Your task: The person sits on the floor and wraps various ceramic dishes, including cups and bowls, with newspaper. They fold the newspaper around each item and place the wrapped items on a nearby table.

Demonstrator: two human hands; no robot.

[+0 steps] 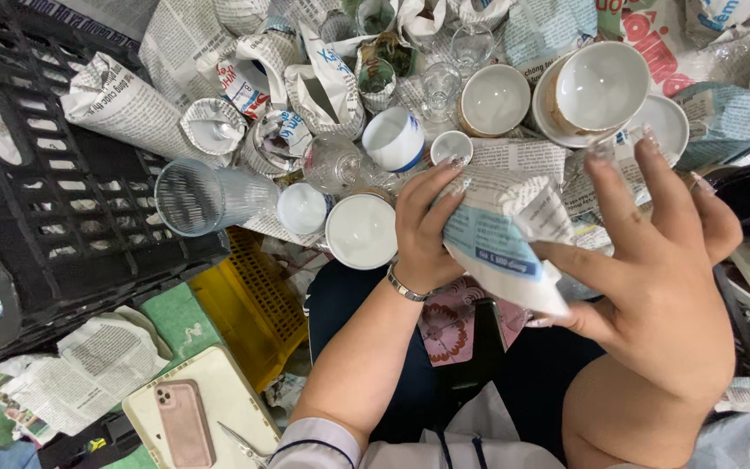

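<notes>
Black crate: plastic, slatted, upper left; cut off by the frame's left edge.

Newspaper: printed sheets spread under all the crockery; red lettering at upper right, cut off at the top edge.

Bundle: an item wrapped in newspaper with a blue printed band, held at centre between both hands, above the lap. The content is fully hidden by the paper; its kind cannot be told.

Right hand: fingers spread wide, curved over the bundle's right side, thumb pressed under it.

Left hand: fingers bent, closed against the bundle's left side; a bracelet is worn at the wrist.

Yellow crate: partly hidden under the black crate and the paper.

Bowl: white, gold-rimmed, stacked on a plate, upper right.

Tumbler: clear ribbed glass, laid on its side near the black crate.

Tray: cream, lower left; a pink phone lies on it.

Cup: white, blue band, tilted.

Scissors: beside the phone, cut off by the bottom edge.
</notes>
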